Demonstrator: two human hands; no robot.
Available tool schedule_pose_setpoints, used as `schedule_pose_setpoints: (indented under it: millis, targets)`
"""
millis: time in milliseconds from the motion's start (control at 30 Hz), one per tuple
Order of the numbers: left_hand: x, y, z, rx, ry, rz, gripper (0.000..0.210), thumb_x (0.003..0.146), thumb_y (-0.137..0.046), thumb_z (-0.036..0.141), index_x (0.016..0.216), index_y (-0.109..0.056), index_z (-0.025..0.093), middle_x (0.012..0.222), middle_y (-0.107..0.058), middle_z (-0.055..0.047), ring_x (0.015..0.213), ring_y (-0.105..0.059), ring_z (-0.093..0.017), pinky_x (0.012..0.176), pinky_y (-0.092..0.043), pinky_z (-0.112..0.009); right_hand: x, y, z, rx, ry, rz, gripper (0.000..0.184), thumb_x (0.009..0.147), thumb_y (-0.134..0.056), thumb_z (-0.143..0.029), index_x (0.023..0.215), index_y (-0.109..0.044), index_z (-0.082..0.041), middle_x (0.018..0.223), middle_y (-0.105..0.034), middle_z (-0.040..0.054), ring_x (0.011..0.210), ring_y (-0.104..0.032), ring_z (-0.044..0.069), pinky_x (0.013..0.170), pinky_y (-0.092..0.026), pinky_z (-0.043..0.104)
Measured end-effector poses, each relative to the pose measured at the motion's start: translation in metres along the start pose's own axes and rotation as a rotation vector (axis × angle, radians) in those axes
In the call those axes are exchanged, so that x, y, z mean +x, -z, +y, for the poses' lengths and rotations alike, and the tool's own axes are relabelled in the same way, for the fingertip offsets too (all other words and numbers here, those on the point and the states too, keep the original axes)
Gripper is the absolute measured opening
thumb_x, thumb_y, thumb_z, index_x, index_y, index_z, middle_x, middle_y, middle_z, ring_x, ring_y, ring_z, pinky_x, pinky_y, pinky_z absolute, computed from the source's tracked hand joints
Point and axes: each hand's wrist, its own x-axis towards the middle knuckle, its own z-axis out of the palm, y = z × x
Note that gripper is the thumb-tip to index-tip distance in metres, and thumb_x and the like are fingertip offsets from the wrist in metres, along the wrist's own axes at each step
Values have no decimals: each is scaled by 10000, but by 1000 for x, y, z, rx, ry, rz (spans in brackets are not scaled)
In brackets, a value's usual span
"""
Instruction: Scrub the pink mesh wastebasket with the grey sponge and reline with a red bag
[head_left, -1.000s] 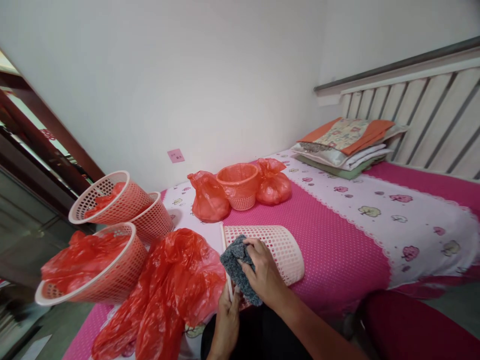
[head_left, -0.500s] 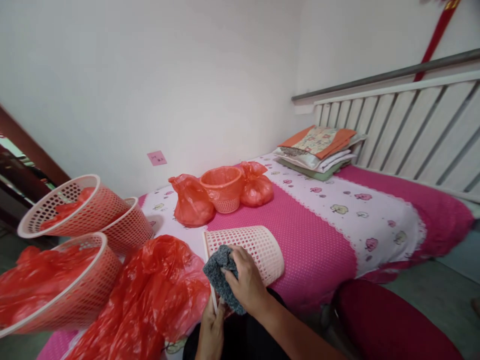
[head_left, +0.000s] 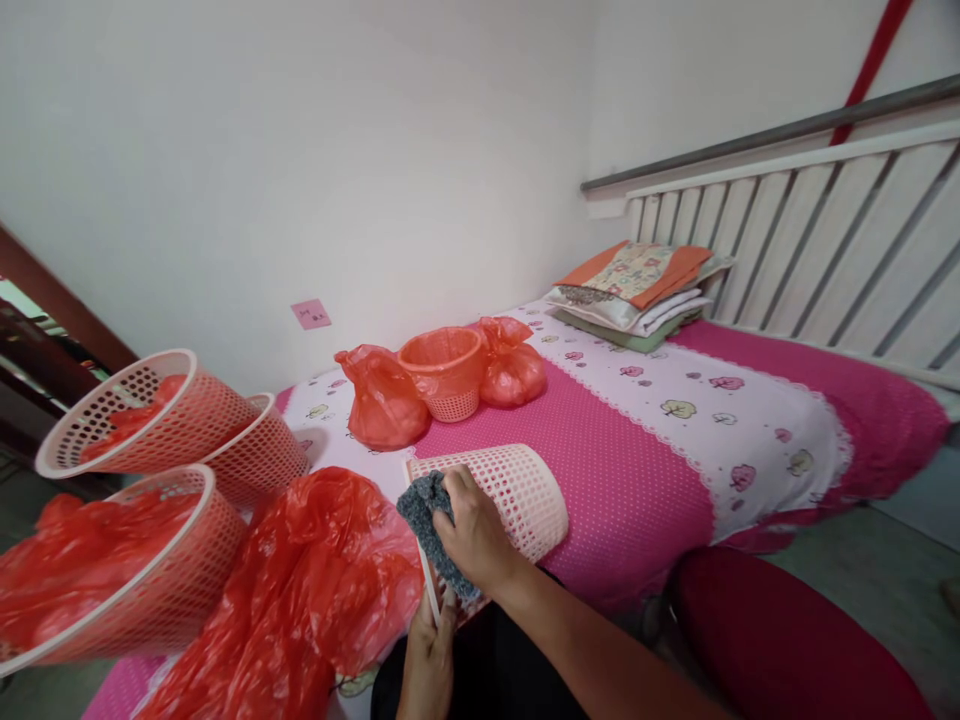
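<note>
A pale pink plastic basket (head_left: 529, 495) with a lattice wall lies on its side in front of me, its rim turned to the left. My left hand (head_left: 431, 645) grips the rim at its lower end, fingers wrapped round it. My right hand (head_left: 476, 530) is closed on a dark grey cloth (head_left: 431, 525) and presses it against the outside of the basket, beside the rim. The cloth hides part of the rim and the wall. Just left of the basket, a crumpled red plastic bag (head_left: 322, 560) is spread over the bed.
More pink baskets (head_left: 217, 415) with red bags stand at left. Two tied red bags (head_left: 386, 400) flank a bag-lined basket (head_left: 454, 405) near the wall. Folded bedding (head_left: 637, 290) lies at the back of the bed (head_left: 637, 480). A dark red stool (head_left: 780, 640) is at right.
My right hand has moved the grey cloth slightly up and left along the basket, baring more of the rim near my left hand. My left hand keeps its hold.
</note>
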Motion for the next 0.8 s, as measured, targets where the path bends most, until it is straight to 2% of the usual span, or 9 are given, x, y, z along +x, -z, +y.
schedule_pose_setpoints:
  millis: [133, 267, 500, 800]
  targets:
    - [-3, -2, 7, 18, 7, -76, 551, 862, -708, 573, 1282, -707, 216, 1247, -765, -133, 1404, -561, -356, 1230, -380, -511, 12, -5, 0, -122, -6, -8, 269, 816, -542, -46, 986, -480, -244, 1072, -598, 79, 1012, -594, 249, 913, -528, 384]
    - [-6, -3, 10, 27, 34, -104, 587, 855, -697, 600, 1285, -705, 199, 1259, -759, -139, 1448, -507, -366, 1261, -317, -535, 16, -3, 2, -218, -45, -38, 238, 848, -567, -58, 1001, -506, -230, 1069, -619, 86, 989, -609, 248, 880, -520, 362]
    - [-8, -1, -8, 77, 54, -40, 682, 818, -689, 688, 1291, -708, 197, 1389, -693, -158, 1468, -471, -399, 1279, -263, -575, 18, 11, 16, -312, -156, -10, 173, 904, -597, -79, 995, -543, -215, 1061, -635, 92, 992, -625, 244, 862, -506, 330]
    - [-8, 1, -16, 60, 41, -71, 703, 888, -599, 704, 1359, -674, 188, 1465, -648, -158, 1497, -450, -364, 1280, -296, -538, 17, 26, 53, -381, -195, 65, 155, 911, -586, -94, 1026, -566, -197, 1078, -641, 114, 997, -639, 265, 840, -508, 345]
